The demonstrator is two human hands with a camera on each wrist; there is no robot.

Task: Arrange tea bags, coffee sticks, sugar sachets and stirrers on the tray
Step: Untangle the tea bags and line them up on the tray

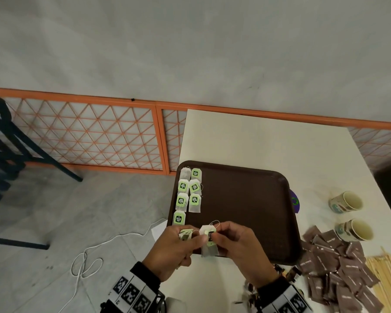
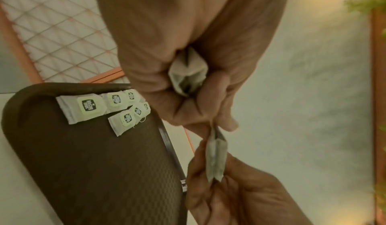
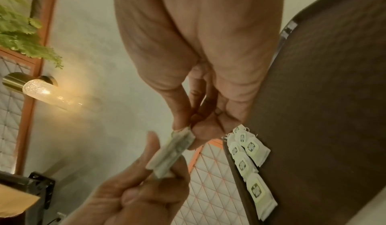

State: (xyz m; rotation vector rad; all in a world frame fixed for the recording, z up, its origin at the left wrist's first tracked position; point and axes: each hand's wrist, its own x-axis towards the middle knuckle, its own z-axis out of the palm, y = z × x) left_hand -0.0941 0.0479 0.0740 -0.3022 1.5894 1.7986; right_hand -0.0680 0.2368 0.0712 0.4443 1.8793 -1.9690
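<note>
A brown tray lies on the white table. Several tea bags with green tags lie in two columns along its left side. Over the tray's near edge, my left hand grips a small bundle of tea bags in its curled fingers. Its thumb and forefinger also pinch a single tea bag. My right hand pinches the same bag by its tag end. The left wrist view shows the bundle in the palm and the single bag between both hands.
Right of the tray lie a heap of brown sachets and a bunch of wooden stirrers. Two paper cups lie on their sides near the table's right edge. On the floor to the left are a white cable and a dark chair.
</note>
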